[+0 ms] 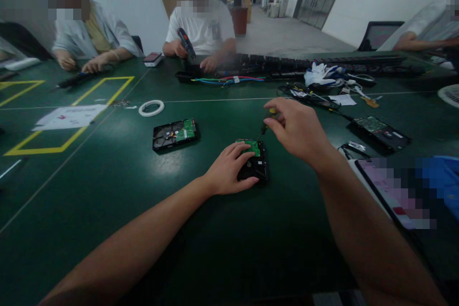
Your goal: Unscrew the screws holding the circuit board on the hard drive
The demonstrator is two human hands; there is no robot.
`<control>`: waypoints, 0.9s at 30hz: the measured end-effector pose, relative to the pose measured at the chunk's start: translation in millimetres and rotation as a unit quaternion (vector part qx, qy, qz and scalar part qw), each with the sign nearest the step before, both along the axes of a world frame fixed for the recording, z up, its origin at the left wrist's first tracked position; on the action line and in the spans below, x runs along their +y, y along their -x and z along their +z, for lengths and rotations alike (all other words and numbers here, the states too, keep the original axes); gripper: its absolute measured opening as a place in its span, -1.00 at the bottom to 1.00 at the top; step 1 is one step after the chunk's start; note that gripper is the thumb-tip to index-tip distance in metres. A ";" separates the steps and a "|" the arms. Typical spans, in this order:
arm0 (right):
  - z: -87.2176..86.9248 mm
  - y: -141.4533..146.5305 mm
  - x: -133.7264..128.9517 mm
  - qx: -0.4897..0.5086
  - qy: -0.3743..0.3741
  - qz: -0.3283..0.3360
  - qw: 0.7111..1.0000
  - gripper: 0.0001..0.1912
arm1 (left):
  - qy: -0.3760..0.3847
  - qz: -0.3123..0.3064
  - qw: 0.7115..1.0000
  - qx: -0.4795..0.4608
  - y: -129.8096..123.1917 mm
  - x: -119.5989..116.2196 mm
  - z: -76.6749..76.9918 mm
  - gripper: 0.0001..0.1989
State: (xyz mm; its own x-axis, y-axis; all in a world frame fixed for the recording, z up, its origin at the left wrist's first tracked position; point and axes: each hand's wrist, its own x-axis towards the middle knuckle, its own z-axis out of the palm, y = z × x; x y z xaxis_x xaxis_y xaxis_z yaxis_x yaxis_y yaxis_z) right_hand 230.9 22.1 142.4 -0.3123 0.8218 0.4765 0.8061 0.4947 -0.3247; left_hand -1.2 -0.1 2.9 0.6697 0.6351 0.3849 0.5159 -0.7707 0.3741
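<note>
Screwdriver (pixel 264 128) with yellow-and-dark handle, pinched in my right hand (pixel 299 129), slants to the far end of a black, rectangular, green-boarded hard drive (pixel 263 166). My left hand (pixel 226 170), apart from the right, lies spread across the drive, whose long axis points away from me.

A green table (pixel 251 248) carries a central hard drive (pixel 258 167). Left of that central drive lies a second hard drive (pixel 174 135), then — farther left — a printed sheet (pixel 71 117) across yellow marking (pixel 36 151). Right of it lie a third hard drive (pixel 383 134) and a screen device (pixel 387 191); beyond it, coloured wires (pixel 229 80) and gloves (pixel 321 75).
</note>
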 end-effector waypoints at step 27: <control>2.6 7.3 -8.6 0.035 0.039 0.064 0.997 -0.74 | -0.011 0.000 1.000 0.008 0.2 0.6 -2.6 -0.15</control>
State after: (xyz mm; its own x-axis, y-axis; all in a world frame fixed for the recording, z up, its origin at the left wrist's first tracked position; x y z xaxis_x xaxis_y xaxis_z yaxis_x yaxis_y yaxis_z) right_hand 223.6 13.5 145.0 -0.3857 0.8128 0.4367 0.7122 0.5631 -0.4191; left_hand -1.4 0.4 0.4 0.6755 0.6276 0.3872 0.5225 -0.7778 0.3492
